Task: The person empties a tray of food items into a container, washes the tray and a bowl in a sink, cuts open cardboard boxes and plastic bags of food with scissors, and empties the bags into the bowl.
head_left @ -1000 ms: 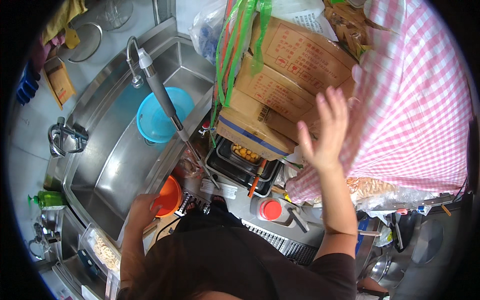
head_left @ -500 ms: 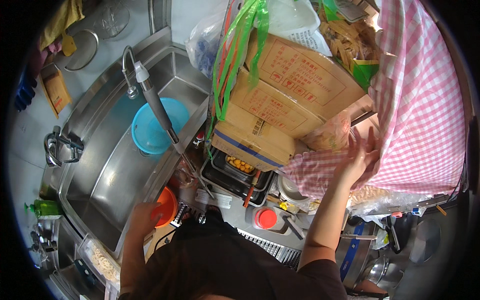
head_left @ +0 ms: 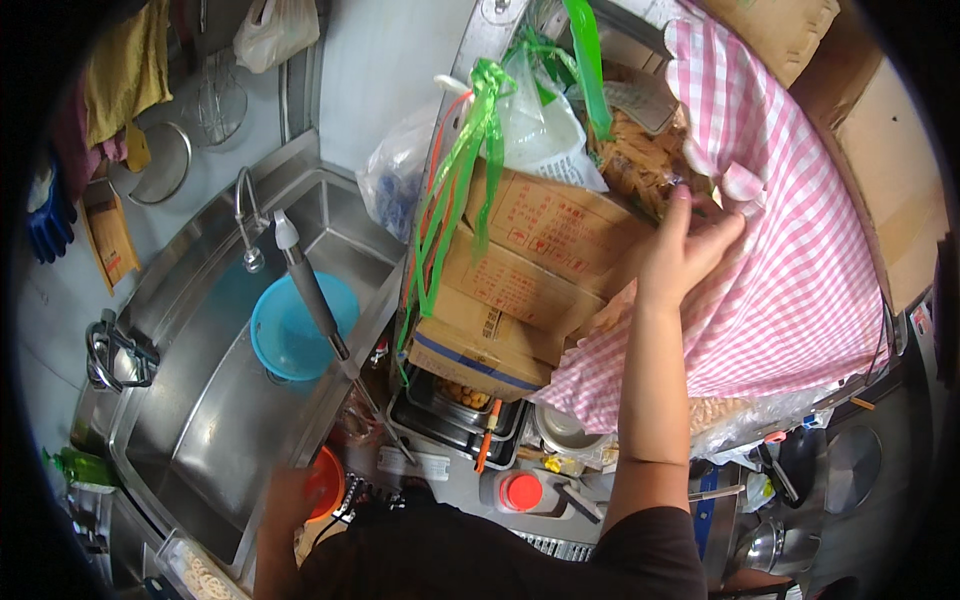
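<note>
The right hand [head_left: 680, 255] reaches to the far left edge of the checked cloth [head_left: 780, 300], its thumb raised and parted from the fingers. The fingers point right, toward a curled flap of the cloth; whether they touch it, I cannot tell. The cloth spreads over the right side, next to the stacked cardboard boxes [head_left: 560, 225], with a brown bundle [head_left: 635, 150] beyond the hand. Well apart, near and left, the left hand [head_left: 285, 500] is blurred beside the orange bowl [head_left: 330, 485]; its grip cannot be told. The sink [head_left: 215, 440] lies farther left.
</note>
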Available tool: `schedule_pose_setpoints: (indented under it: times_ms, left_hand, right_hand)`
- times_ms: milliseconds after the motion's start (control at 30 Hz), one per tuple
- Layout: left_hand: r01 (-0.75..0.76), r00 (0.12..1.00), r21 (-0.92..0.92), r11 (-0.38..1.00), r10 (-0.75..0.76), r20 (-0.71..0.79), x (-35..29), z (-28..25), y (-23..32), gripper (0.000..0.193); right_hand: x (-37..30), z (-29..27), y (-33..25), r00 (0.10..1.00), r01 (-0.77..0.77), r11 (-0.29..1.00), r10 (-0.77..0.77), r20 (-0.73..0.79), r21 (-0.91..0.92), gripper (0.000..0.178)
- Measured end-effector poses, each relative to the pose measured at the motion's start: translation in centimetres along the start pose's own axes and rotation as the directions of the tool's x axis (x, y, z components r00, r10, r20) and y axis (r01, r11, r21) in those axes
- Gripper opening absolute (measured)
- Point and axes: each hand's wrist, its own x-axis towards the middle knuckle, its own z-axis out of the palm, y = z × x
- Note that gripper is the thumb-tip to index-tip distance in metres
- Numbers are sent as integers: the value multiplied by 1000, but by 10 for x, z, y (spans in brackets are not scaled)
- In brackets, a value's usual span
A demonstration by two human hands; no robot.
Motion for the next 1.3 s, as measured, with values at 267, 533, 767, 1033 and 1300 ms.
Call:
schedule_pose_setpoints:
  times_ms: [267,533,767,1033,1300]
  left_hand:
    - [-11,1000,-99,995,10,-11,-9,16,-24,37]
    - [-38,998,-161,986,46,45,17,17,-19,39]
    - [-224,973,-2,975,224,52,29,25,-7,38]
    - [-213,972,-72,974,219,86,28,24,-4,38]
    - [-271,959,-84,959,277,67,36,21,0,37]
  right_hand:
    - [68,58,-21,837,467,808,-274,473,-358,54]
    - [126,135,8,475,631,531,311,823,-565,52]
    - [123,160,16,701,240,693,360,615,-680,54]
    - [178,47,57,754,582,529,-66,654,-618,46]
    - [146,-79,82,865,492,486,-180,468,-722,40]
